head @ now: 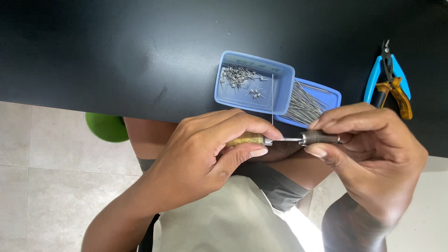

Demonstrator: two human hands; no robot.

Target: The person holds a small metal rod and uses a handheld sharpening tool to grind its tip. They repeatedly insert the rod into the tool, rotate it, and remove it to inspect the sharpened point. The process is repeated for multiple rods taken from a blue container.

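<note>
My left hand (205, 154) grips a small yellow-handled tool (246, 138) with a metal tip. My right hand (373, 149) pinches a dark cylindrical tool (319, 137). The two tool ends meet between the hands at a thin metal shaft (287, 139). A fine straight wire (272, 100) stands up from that joint, in front of the blue trays. Both hands hover just past the near edge of the black table (116, 51).
A blue tray (280, 100) holds several small bent wire pieces (239, 77). A second blue tray (331, 95) beside it holds several straight wires (303, 105). Blue cutters (388, 65) and orange-handled pliers (400, 95) lie at the right. A green round object (107, 128) sits below the table edge.
</note>
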